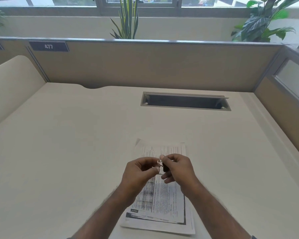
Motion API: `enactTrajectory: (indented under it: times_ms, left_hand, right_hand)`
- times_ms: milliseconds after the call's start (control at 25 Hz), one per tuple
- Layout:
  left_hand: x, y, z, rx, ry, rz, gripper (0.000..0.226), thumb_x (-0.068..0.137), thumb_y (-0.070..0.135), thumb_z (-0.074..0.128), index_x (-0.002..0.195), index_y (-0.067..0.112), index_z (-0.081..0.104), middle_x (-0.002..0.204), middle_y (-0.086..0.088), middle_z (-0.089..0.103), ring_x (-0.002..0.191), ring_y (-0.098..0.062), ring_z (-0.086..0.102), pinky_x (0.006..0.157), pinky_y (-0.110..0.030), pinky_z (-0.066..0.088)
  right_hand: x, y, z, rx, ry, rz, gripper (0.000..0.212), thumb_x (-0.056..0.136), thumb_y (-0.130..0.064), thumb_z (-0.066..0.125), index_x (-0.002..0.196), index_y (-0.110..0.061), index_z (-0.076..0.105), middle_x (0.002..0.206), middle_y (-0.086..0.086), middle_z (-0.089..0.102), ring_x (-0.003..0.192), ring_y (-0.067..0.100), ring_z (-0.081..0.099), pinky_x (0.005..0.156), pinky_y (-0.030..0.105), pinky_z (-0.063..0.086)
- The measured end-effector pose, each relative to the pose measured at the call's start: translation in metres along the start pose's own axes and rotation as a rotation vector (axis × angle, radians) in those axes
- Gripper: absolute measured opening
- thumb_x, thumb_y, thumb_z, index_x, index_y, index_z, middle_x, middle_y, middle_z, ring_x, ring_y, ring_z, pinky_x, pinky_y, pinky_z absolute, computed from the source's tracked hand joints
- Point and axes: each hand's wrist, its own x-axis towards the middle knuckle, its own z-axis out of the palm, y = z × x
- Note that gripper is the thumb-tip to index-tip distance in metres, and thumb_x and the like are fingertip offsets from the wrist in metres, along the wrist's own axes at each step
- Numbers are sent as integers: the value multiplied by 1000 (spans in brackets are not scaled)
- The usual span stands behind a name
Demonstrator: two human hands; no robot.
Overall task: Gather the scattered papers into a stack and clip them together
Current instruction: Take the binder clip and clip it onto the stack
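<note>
A stack of printed papers [164,200] lies on the cream desk [67,144], its sheets slightly fanned at the edges. Both hands hover just above the stack's upper half. My right hand [178,168] pinches the black body of a small binder clip [163,167]. My left hand [140,171] grips the clip's silver wire handles between thumb and fingers. The clip is off the paper, held between the two hands. Much of the clip is hidden by the fingers.
A rectangular cable slot [185,101] is cut into the desk at the back. Beige partition walls [145,66] close the desk at the back and right, with a plate reading 477 [48,46]. Plants [259,21] stand behind the partition.
</note>
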Motion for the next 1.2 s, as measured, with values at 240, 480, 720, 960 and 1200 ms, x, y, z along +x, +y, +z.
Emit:
enactTrajectory:
  times_ms: [240,480,720,960,1200]
  left_hand:
    - [-5,-2,0,51,106,165,13,77,7,82,89,7,79,83,-10,79,82,-27,77,78,-33,61]
    - [-3,6,-15,44,108,147,9,76,8,83,83,4,79,79,-15,77,76,-25,74,76,-35,61]
    - [4,20,-33,111,-36,77,7,80,4,78,83,-2,76,76,-18,73,72,-18,69,72,-27,57]
    - [10,26,-45,126,-89,71,10,74,14,77,79,6,77,77,-23,73,73,-22,68,81,-45,58]
    - [14,28,-51,128,-76,79,17,73,13,65,74,-2,72,68,-17,68,69,-21,65,79,-44,58]
  right_hand:
    - [-16,-1,7,90,-150,85,19,94,-25,64,100,-7,66,70,18,66,48,27,63,47,31,54]
    - [-26,-4,2,89,-371,-15,17,96,-18,61,104,-12,75,78,18,68,68,34,68,67,41,59]
    - [-28,-9,9,67,-427,-6,26,86,-14,73,112,-12,72,80,21,69,70,36,68,70,43,60]
    - [-27,-14,26,56,-301,11,18,84,-7,70,101,-8,75,71,19,67,61,35,68,58,36,59]
    - [-28,-16,39,91,-262,-18,17,83,-4,70,99,-7,76,69,18,65,58,35,67,55,35,59]
